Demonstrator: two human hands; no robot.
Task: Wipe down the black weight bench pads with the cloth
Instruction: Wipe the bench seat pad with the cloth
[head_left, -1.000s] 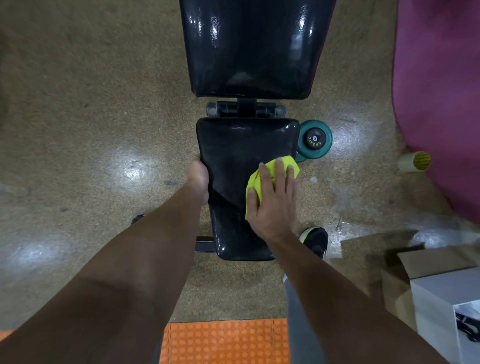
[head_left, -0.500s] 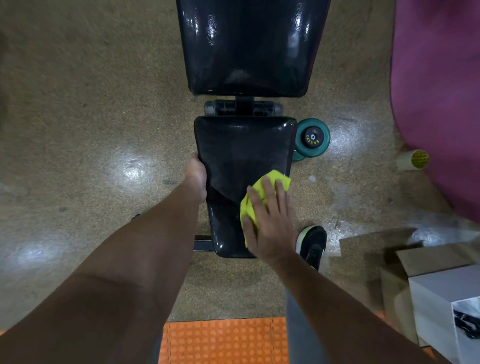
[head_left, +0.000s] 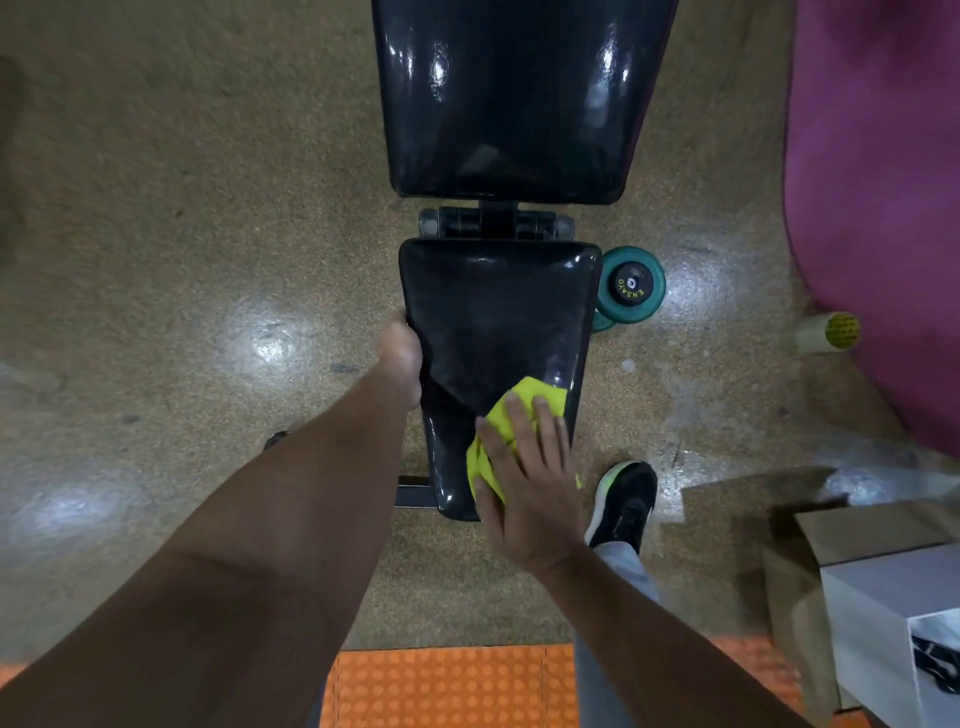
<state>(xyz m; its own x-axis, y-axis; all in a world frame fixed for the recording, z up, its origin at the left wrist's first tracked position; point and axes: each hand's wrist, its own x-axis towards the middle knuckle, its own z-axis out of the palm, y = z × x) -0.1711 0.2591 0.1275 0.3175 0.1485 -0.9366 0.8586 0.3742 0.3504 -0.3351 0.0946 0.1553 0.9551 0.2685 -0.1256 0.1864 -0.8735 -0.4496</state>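
Yellow-green cloth (head_left: 506, 436) lies bunched on the black seat pad (head_left: 493, 332), at the pad's near right corner, partly under the right hand (head_left: 524, 483). Right hand flat on the cloth, fingers straight and spread, pressing it down; palm overhangs the pad's near edge. Left hand (head_left: 400, 358) at the seat pad's left edge, about midway along it, fingers curled under and out of sight, gripping the edge. Glossy back pad (head_left: 519, 98) beyond the seat pad, a metal hinge bracket (head_left: 496, 223) between them. Teal dumbbell (head_left: 629, 283) on the floor just beside the seat pad's far right corner. Black shoe (head_left: 623, 501) near the pad's near right corner. Magenta mat (head_left: 883, 208) at right; cardboard box (head_left: 857, 545) lower right; orange studded mat (head_left: 447, 686) at bottom.
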